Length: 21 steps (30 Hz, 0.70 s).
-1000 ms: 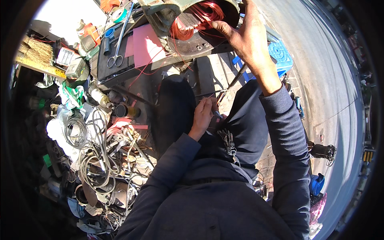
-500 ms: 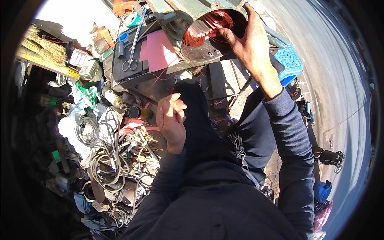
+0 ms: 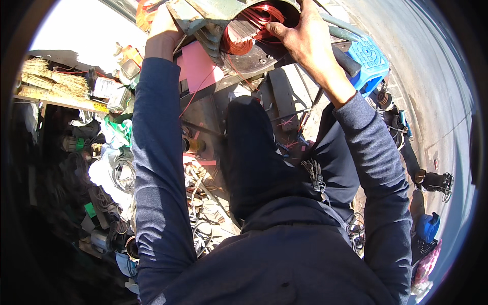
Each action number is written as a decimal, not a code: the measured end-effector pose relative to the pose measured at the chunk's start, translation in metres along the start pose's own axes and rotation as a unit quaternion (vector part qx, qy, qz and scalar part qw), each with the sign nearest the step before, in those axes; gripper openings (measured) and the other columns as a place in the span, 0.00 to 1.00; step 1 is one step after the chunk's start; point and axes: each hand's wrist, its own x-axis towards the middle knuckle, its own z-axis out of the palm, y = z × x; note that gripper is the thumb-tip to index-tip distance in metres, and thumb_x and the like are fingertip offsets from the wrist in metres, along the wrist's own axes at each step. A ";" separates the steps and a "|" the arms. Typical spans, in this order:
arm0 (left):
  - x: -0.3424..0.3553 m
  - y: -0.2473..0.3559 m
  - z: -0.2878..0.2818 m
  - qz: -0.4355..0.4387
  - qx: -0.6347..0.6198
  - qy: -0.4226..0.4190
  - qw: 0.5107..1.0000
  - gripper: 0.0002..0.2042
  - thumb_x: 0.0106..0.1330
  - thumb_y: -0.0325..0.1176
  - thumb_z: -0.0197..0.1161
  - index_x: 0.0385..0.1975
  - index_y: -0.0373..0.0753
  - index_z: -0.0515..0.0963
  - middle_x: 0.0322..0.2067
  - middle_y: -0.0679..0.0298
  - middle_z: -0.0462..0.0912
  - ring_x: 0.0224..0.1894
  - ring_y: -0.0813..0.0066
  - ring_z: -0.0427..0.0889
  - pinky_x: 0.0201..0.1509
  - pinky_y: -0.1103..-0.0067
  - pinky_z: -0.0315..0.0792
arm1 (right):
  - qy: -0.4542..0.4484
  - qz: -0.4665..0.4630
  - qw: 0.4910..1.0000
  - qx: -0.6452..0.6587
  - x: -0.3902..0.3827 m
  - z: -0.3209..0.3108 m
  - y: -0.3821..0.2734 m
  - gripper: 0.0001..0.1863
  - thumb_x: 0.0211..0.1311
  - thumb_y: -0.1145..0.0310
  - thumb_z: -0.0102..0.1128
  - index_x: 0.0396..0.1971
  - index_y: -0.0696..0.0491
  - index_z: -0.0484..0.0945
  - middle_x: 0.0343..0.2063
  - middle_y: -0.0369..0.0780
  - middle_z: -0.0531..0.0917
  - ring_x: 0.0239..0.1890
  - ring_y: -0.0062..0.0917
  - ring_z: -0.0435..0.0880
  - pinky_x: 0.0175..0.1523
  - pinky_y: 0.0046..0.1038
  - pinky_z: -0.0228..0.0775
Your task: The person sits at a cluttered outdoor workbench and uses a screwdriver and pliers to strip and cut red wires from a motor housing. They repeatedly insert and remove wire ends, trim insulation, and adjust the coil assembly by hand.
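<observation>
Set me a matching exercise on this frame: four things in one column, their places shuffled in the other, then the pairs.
Things
1. left hand
2. right hand
3. red wire
4. bunch of keys

Places
A. against the dark trousers
B. inside the opening of the grey-green metal housing
C. at the left side of the housing, its fingertips hidden
D. at the right rim of the housing's opening, thumb reaching inward

Pairs
1-C, 2-D, 3-B, 4-A
</observation>
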 end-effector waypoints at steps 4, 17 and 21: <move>0.008 -0.025 0.007 -0.002 0.007 -0.031 0.999 0.19 0.82 0.35 0.43 0.55 0.30 0.79 0.44 0.58 0.89 0.37 0.77 0.83 0.38 0.79 0.75 | 0.000 0.001 1.000 0.001 -0.001 0.001 0.003 0.43 0.57 0.66 0.77 0.68 0.62 0.63 0.61 0.59 0.75 0.65 0.53 0.75 0.69 0.44 0.67; -0.010 -0.043 0.002 0.007 -0.001 -0.042 0.999 0.18 0.82 0.35 0.44 0.55 0.29 0.79 0.44 0.57 0.89 0.38 0.77 0.83 0.39 0.79 0.75 | -0.035 0.020 0.999 0.005 0.001 -0.004 -0.006 0.42 0.58 0.69 0.76 0.70 0.59 0.62 0.62 0.57 0.73 0.67 0.50 0.71 0.72 0.44 0.63; -0.010 -0.043 0.000 0.009 0.000 -0.043 0.999 0.18 0.82 0.35 0.44 0.55 0.29 0.79 0.44 0.57 0.89 0.38 0.76 0.84 0.39 0.79 0.75 | -0.037 0.036 0.999 0.012 0.002 -0.004 -0.008 0.42 0.57 0.70 0.76 0.69 0.59 0.63 0.61 0.57 0.74 0.66 0.50 0.72 0.71 0.44 0.64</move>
